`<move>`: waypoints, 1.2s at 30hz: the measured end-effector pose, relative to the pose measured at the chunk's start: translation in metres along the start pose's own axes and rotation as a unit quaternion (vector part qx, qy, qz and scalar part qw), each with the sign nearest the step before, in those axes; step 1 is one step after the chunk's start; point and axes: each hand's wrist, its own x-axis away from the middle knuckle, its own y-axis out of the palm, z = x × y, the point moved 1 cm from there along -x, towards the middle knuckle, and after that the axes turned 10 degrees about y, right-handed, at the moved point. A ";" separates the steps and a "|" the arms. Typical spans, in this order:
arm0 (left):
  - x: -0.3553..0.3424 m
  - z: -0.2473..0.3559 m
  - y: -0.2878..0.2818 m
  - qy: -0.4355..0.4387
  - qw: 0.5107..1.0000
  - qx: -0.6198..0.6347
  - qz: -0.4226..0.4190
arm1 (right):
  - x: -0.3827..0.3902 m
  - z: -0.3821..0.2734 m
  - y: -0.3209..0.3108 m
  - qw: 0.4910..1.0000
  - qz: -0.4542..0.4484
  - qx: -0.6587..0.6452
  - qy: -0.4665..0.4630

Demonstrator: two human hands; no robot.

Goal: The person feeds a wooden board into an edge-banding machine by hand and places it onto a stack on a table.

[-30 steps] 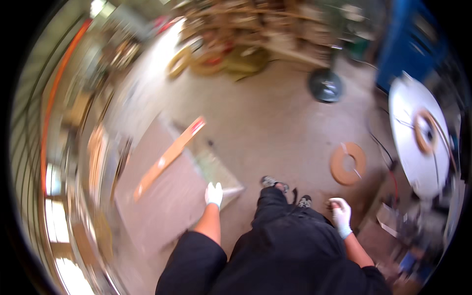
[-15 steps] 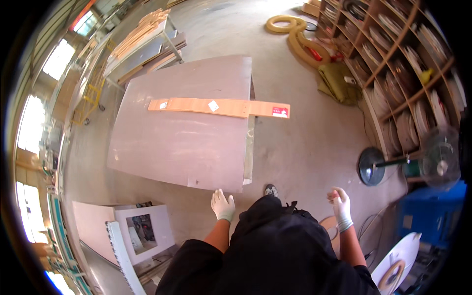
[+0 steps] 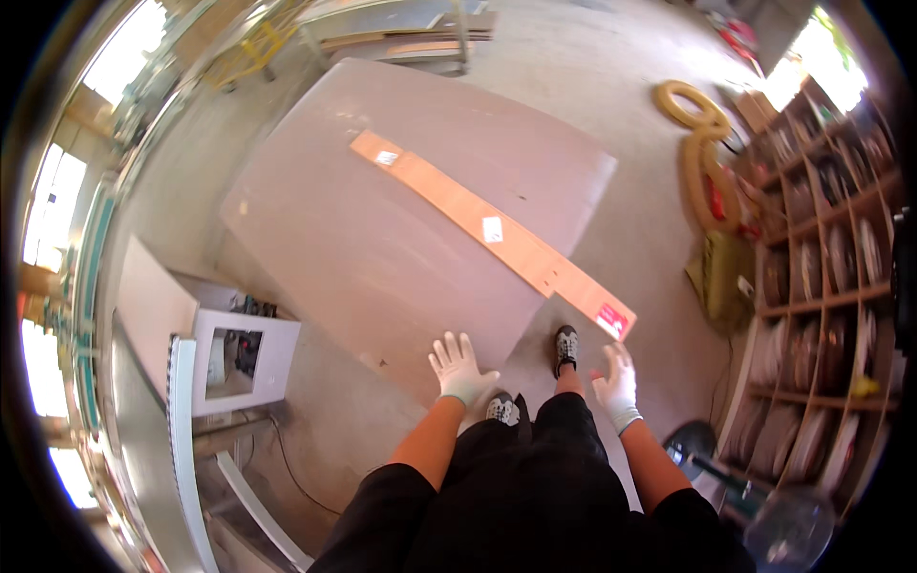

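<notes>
A long, narrow orange-brown wooden strip (image 3: 449,199) lies diagonally across a large grey-brown tabletop (image 3: 334,258). Its near right end sticks out past the table edge and bears a red label (image 3: 611,321); white labels sit farther along it. My left hand (image 3: 461,371), in a pale glove, is spread over the table's near corner; whether it touches the surface I cannot tell. Just below the labelled end is my gloved right hand (image 3: 616,387), thumb apart from the fingers, holding nothing. A gap seems to separate it from the strip.
Wooden shelving with rolls of edging (image 3: 831,267) lines the right side. Before it lie yellowish rings (image 3: 695,105) and an olive bundle (image 3: 724,277). A pedestal fan (image 3: 788,525) stands lower right. At left are a white box-like cabinet (image 3: 277,358) and a floor cable (image 3: 291,468).
My view has turned, so the table and strip now lie slanted. I am closer to the table. My right hand has come near the strip's labelled end, and my left over the table corner.
</notes>
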 end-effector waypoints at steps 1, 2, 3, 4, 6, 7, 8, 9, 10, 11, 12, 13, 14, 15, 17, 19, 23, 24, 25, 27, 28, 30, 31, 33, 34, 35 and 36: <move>-0.010 0.008 0.000 0.005 1.000 -0.010 -0.004 | -0.024 0.019 0.008 0.999 0.032 -0.018 0.020; -0.024 0.018 -0.003 -0.014 1.000 -0.009 0.004 | -0.053 0.028 0.013 0.996 0.065 -0.038 0.041; -0.039 0.032 -0.005 0.001 1.000 -0.006 -0.009 | -0.078 0.039 0.018 0.970 0.065 -0.168 0.160; -0.052 0.042 -0.006 0.016 1.000 -0.006 -0.024 | -0.099 0.041 0.021 0.913 0.058 -0.291 0.281; -0.075 0.060 -0.011 -0.012 1.000 -0.013 -0.020 | -0.133 0.032 0.024 0.831 0.047 -0.356 0.426; -0.087 0.066 -0.015 -0.011 1.000 -0.015 -0.019 | -0.137 0.056 0.028 0.849 0.024 -0.341 0.403; -0.095 0.069 -0.020 -0.018 1.000 -0.016 -0.016 | -0.137 0.087 0.033 0.866 0.006 -0.325 0.380; -0.091 0.067 -0.023 -0.017 0.999 -0.028 -0.043 | -0.140 0.083 0.032 0.833 -0.047 -0.371 0.409; -0.080 0.070 -0.021 -0.028 0.996 -0.033 -0.072 | -0.142 0.082 0.020 0.796 -0.111 -0.407 0.435; -0.073 0.067 -0.017 -0.036 0.998 -0.019 -0.042 | -0.153 0.088 0.002 0.813 -0.194 -0.335 0.434; -0.083 0.080 -0.019 -0.008 1.000 0.010 -0.020 | -0.182 0.099 -0.005 0.825 -0.271 -0.263 0.420; -0.092 0.079 -0.025 -0.010 0.999 0.032 -0.002 | -0.204 0.115 0.006 0.840 -0.288 -0.240 0.391; -0.091 0.076 -0.030 -0.011 0.998 0.053 0.014 | -0.219 0.139 0.021 0.853 -0.304 -0.217 0.365; -0.097 0.084 -0.030 0.010 0.999 0.032 -0.001 | -0.249 0.173 0.027 0.930 -0.227 -0.168 0.234; -0.098 0.084 -0.048 -0.005 0.999 0.009 -0.049 | -0.294 0.152 0.047 0.976 -0.159 -0.128 0.072; -0.084 0.074 -0.054 -0.032 0.999 0.020 -0.030 | -0.320 0.067 0.062 0.880 -0.222 -0.342 0.246; -0.075 0.082 -0.046 0.034 0.994 0.068 0.079 | -0.341 -0.027 0.071 0.884 -0.357 -0.195 0.230; -0.082 0.073 -0.043 0.064 0.988 0.077 0.116 | -0.352 -0.029 0.083 0.892 -0.352 -0.189 0.210; -0.090 0.062 -0.030 0.070 0.984 0.074 0.148 | -0.362 -0.031 0.097 0.920 -0.330 -0.148 0.150; -0.093 0.060 -0.011 0.085 0.975 0.074 0.190 | -0.372 -0.004 0.106 0.907 -0.357 -0.114 0.192; -0.095 0.068 -0.016 0.101 0.970 0.076 0.206 | -0.383 0.011 0.098 0.863 -0.394 -0.115 0.294; -0.092 0.061 -0.031 0.081 0.976 0.057 0.196 | -0.398 0.019 0.092 0.858 -0.442 -0.082 0.250; -0.106 0.055 -0.031 0.076 0.976 0.060 0.197 | -0.418 0.011 0.105 0.855 -0.472 -0.079 0.199; -0.119 0.044 -0.035 0.068 0.977 0.071 0.190 | -0.439 0.014 0.125 0.855 -0.478 -0.060 0.191; -0.143 0.034 -0.056 0.061 0.977 0.063 0.195 | -0.471 -0.004 0.140 0.860 -0.477 -0.052 0.175; -0.152 0.024 -0.060 0.053 0.978 0.056 0.193 | -0.475 -0.024 0.149 0.856 -0.486 -0.048 0.171; -0.161 0.015 -0.065 0.043 0.979 0.055 0.192 | -0.480 -0.043 0.154 0.854 -0.483 -0.039 0.189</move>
